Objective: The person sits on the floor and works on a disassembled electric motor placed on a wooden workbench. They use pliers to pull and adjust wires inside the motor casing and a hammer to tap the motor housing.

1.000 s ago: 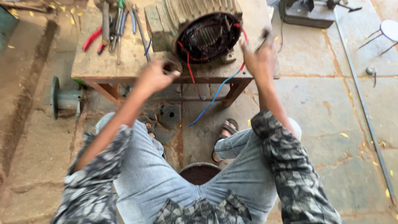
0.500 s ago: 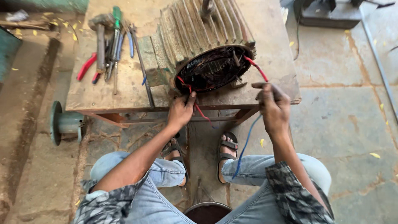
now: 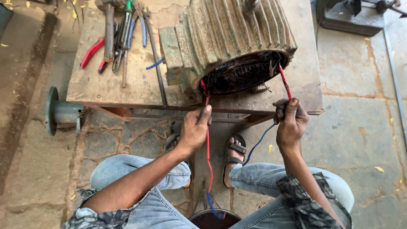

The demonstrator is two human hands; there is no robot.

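A large ribbed electric motor housing (image 3: 229,38) lies on its side on a low worn workbench (image 3: 123,85), its open end showing dark copper windings (image 3: 246,72). My left hand (image 3: 194,129) pinches a red wire (image 3: 207,148) that hangs from the left of the windings down to a dark round container (image 3: 214,219) between my knees. Another red-sleeved wire (image 3: 285,82) comes off the right of the windings, and my right hand (image 3: 290,121) is closed on it. A blue wire (image 3: 256,144) trails below that hand.
Red-handled pliers (image 3: 91,53), a hammer (image 3: 109,29), screwdrivers and a long steel rod (image 3: 157,63) lie on the bench's left part. A round flanged metal piece (image 3: 57,111) sits on the floor at left. A dark machine base (image 3: 352,17) stands at the upper right. My sandalled feet (image 3: 233,152) rest under the bench.
The view has closed in on the motor. My left hand has slid down the left red wire away from the windings. My right hand keeps its hold on the right red wire.
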